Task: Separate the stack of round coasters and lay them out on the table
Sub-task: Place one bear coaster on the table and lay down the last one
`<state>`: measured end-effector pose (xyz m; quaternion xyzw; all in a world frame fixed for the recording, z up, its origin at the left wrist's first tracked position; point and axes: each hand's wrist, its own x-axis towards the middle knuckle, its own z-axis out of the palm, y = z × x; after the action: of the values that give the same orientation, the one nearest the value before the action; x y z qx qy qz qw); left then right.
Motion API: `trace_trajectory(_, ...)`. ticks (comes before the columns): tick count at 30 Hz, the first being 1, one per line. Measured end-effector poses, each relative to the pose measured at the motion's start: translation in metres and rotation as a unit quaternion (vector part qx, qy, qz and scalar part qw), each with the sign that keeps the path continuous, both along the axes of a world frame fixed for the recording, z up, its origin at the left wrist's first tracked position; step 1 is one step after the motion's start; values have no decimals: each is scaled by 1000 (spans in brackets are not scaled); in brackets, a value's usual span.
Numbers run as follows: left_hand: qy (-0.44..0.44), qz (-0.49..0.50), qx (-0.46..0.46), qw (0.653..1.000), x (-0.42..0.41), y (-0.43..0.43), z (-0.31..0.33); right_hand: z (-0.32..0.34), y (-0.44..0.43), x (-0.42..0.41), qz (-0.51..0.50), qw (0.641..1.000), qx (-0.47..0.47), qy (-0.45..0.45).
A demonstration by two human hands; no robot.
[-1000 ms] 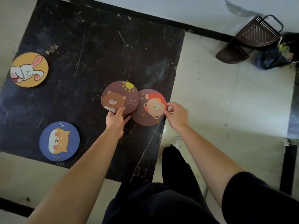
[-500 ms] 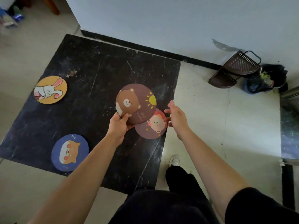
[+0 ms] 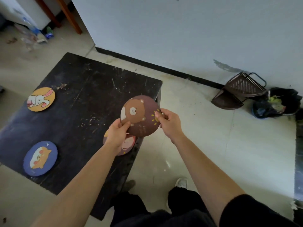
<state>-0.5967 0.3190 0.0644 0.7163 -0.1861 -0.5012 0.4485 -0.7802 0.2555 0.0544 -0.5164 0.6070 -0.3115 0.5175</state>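
Observation:
A brown coaster with a bear (image 3: 139, 117) is held up above the right side of the black table (image 3: 85, 99). My left hand (image 3: 117, 134) pinches its lower left edge and my right hand (image 3: 168, 122) pinches its right edge. Below it, a dark coaster with a red-hooded figure (image 3: 128, 145) lies flat near the table's right edge, partly hidden by my left hand. A yellow rabbit coaster (image 3: 41, 99) lies at the table's left. A blue dog coaster (image 3: 40, 158) lies at the front left.
A brown wire rack (image 3: 237, 91) and a dark bag of rubbish (image 3: 277, 104) stand on the floor by the wall to the right. Bottles and litter (image 3: 35, 35) lie at the far left. My legs and shoes (image 3: 180, 183) are below the table's front right corner.
My left hand lifted the bear coaster off the table and carried it up and to the right. My right hand let go of the red-hooded coaster and took the bear coaster's right edge.

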Motion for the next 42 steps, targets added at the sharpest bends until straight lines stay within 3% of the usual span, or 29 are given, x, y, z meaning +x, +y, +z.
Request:
trace_trajectory(7, 6, 18, -37, 999, -91, -63, 47, 54, -64, -95, -2, 999, 18, -31)
trace_trajectory(14, -27, 56, -74, 995, -91, -121, 67, 74, -135, -93, 44, 998, -21, -30)
trace_trajectory(25, 62, 254, -57, 964, -9, -242, 12, 54, -301, 18, 201, 978, -41, 25)
trace_trajectory(31, 103, 320, -52, 940, 33, -323, 7, 58, -399, 83, 262, 964, -6, 52)
trace_trajectory(42, 85, 475, 0, 876, 101, -333, 10, 44, -466, 235, 459, 883, 21, 91)
